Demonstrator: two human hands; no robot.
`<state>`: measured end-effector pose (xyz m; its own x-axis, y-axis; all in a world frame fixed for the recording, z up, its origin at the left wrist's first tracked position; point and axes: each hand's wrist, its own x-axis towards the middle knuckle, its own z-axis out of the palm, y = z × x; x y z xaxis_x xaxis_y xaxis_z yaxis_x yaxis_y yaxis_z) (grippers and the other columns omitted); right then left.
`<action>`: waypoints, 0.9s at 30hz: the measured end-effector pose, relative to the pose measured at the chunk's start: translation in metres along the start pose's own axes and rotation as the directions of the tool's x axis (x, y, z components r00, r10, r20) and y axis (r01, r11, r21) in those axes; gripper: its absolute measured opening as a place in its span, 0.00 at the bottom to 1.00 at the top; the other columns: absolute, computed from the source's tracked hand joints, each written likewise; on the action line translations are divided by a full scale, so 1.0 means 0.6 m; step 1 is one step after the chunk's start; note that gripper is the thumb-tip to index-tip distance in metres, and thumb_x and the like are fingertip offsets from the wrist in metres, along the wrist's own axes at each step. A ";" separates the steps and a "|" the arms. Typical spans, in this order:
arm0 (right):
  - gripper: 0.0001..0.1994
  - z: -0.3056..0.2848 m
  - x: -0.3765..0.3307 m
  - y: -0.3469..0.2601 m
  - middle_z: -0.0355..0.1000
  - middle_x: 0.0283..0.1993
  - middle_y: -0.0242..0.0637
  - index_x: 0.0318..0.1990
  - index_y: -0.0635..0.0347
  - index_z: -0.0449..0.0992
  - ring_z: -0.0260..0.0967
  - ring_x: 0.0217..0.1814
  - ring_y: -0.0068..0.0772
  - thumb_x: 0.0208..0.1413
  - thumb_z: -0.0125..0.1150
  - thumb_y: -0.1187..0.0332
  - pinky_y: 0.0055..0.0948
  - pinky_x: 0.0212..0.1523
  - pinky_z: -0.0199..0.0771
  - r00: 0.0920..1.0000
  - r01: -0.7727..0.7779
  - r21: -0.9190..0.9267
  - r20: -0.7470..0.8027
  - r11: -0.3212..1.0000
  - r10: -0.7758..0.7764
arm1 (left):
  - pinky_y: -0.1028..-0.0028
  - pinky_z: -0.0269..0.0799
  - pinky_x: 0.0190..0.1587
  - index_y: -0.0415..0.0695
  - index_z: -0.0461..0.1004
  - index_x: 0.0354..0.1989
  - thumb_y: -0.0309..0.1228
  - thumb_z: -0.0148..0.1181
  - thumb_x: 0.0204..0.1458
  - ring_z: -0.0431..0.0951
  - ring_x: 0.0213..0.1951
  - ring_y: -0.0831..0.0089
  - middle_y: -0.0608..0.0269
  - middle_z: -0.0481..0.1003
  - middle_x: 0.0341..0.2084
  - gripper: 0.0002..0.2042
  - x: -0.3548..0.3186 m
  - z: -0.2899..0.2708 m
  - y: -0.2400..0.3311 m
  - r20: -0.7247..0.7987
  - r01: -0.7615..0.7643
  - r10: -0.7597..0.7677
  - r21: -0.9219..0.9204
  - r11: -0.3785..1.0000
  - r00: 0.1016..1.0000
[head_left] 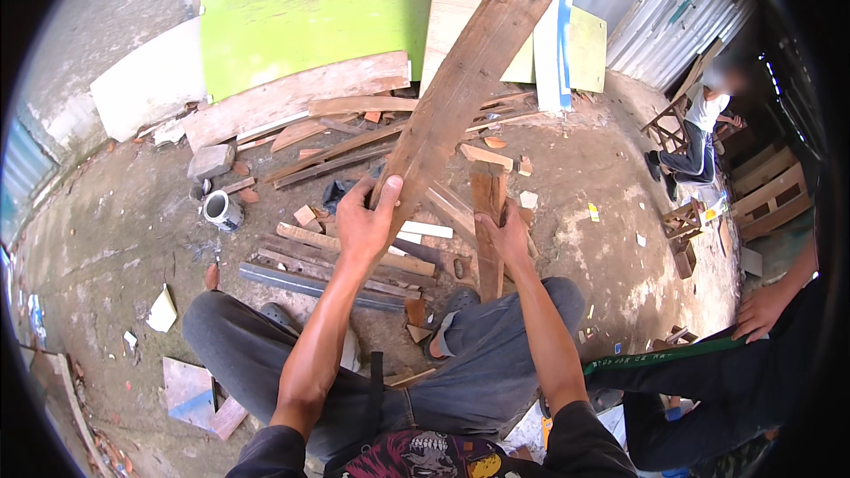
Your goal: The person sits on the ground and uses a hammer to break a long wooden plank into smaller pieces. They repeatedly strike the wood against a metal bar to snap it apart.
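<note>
My left hand (365, 217) grips a long brown wooden plank (460, 93) near its lower end, thumb across its face. The plank slants up and to the right, with a nail sticking out near its top. To the right, my right hand (505, 235) is closed around a shorter, darker wooden board (489, 188) that stands almost upright between my knees. The board's lower end is close to my right leg. Below my hands, several wooden strips (354, 252) lie side by side on the ground, with a grey bar (323, 288) along their near side.
A paint-stained can (221, 211) and a concrete block (211, 162) stand at left. Green and white panels (310, 26) lean on the far wall above scrap wood. At right, a person's hand (760, 310) rests on their leg; another person (699, 128) sits farther back near wooden frames.
</note>
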<state>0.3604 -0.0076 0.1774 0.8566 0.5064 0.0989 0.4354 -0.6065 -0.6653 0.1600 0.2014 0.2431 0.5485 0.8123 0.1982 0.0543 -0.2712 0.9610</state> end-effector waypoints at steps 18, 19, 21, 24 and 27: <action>0.29 0.189 0.027 -0.028 0.72 0.46 0.64 0.54 0.69 0.65 0.71 0.51 0.64 0.52 0.66 0.56 0.47 0.51 0.71 0.824 0.322 -0.145 0.529 0.936 -0.202 | 0.75 0.60 0.28 0.34 0.78 0.27 0.52 0.59 0.57 0.64 0.24 0.81 0.67 0.69 0.17 0.26 -0.001 -0.076 -0.053 -0.157 0.125 -0.140 -0.104 0.987 0.978; 0.28 0.190 0.019 -0.037 0.72 0.46 0.65 0.54 0.69 0.64 0.70 0.51 0.64 0.53 0.65 0.58 0.48 0.50 0.71 0.828 0.312 -0.176 0.532 0.933 -0.176 | 0.75 0.59 0.27 0.35 0.78 0.27 0.52 0.59 0.57 0.64 0.24 0.81 0.68 0.69 0.17 0.26 -0.003 -0.078 -0.055 -0.162 0.137 -0.155 -0.116 0.984 0.975; 0.28 0.210 0.013 -0.021 0.72 0.45 0.66 0.55 0.70 0.61 0.70 0.49 0.67 0.55 0.63 0.60 0.51 0.49 0.72 0.832 0.321 -0.151 0.517 0.935 -0.202 | 0.75 0.59 0.27 0.35 0.77 0.27 0.52 0.59 0.57 0.64 0.24 0.81 0.68 0.68 0.17 0.26 -0.004 -0.085 -0.060 -0.171 0.145 -0.162 -0.106 0.984 0.972; 0.28 0.223 0.007 -0.009 0.68 0.46 0.70 0.55 0.72 0.55 0.72 0.47 0.66 0.56 0.60 0.63 0.51 0.44 0.75 0.808 0.386 -0.186 0.541 0.903 -0.234 | 0.74 0.58 0.27 0.34 0.77 0.26 0.52 0.59 0.57 0.63 0.24 0.81 0.68 0.68 0.17 0.26 -0.003 -0.093 -0.074 -0.199 0.137 -0.151 -0.084 0.987 0.968; 0.28 0.232 0.011 0.004 0.67 0.46 0.71 0.55 0.73 0.52 0.73 0.44 0.66 0.57 0.60 0.64 0.51 0.39 0.77 0.796 0.413 -0.234 0.562 0.880 -0.225 | 0.74 0.58 0.27 0.34 0.77 0.26 0.52 0.59 0.57 0.63 0.24 0.81 0.68 0.68 0.17 0.27 -0.001 -0.094 -0.075 -0.222 0.161 -0.174 -0.073 0.984 0.960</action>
<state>0.3288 0.0794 0.0736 0.4285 0.8838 -0.1878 0.8019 -0.4677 -0.3718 0.1101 0.2425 0.2106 0.3319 0.9410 0.0661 0.0812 -0.0983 0.9918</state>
